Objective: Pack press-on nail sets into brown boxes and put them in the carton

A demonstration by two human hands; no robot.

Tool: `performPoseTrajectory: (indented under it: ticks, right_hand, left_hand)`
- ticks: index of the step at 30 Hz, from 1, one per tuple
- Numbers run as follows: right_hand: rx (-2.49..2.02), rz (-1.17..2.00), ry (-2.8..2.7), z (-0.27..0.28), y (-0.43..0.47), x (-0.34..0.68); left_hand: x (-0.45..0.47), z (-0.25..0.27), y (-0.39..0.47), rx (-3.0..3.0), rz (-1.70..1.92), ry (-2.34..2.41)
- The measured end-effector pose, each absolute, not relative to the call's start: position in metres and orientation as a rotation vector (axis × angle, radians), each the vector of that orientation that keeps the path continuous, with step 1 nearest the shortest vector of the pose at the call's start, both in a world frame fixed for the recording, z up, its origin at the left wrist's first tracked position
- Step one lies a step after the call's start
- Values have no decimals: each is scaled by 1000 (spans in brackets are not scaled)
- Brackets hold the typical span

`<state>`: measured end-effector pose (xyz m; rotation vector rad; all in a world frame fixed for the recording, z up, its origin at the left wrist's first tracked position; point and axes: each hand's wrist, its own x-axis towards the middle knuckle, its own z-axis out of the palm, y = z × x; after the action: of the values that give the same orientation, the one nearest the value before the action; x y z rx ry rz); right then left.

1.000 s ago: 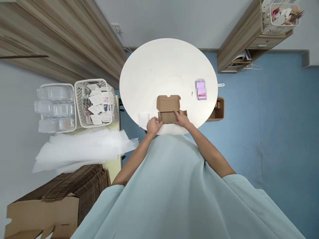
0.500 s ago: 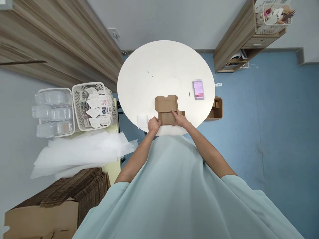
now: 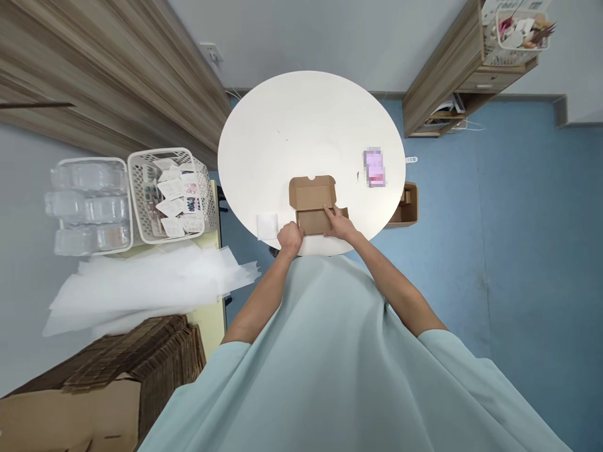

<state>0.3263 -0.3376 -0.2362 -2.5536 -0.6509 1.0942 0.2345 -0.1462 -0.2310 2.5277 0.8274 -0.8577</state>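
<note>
A small brown cardboard box [image 3: 311,192] lies near the front edge of the white round table, its lid folded back and its shallow tray side toward me. My left hand [image 3: 291,239] is closed at the left end of the tray, fingers curled on the cardboard wall. Across the right end reaches my right hand [image 3: 341,226], its index finger over the inside and its thumb at the near edge, gripping the box. A side flap sticks out beyond those fingers. Just left of my left hand is a flat white square packet [image 3: 267,226].
On the round table [image 3: 306,113] a blurred pink-purple item [image 3: 375,167] lies at right. Left stand a white basket of carded items [image 3: 207,188], clear plastic containers [image 3: 94,207], white sheets [image 3: 141,285] and stacked flat cardboard [image 3: 155,358]. An open carton [image 3: 411,213] sits beyond the table's right edge.
The view has shifted slightly. My left hand's fingers have curled a little further around the box's left end; the right hand and the box look nearly the same.
</note>
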Motion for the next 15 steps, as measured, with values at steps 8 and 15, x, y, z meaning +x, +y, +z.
performPoseTrajectory:
  ticks: [8,15]
  right_hand:
    - [-2619,651,-54,-236,-399,308]
    - [-2637,844,-49,-235,-396,305]
  left_hand:
    - [235,-233,-148,2527,-849,827]
    - [234,-238,-149,2529,-832,817]
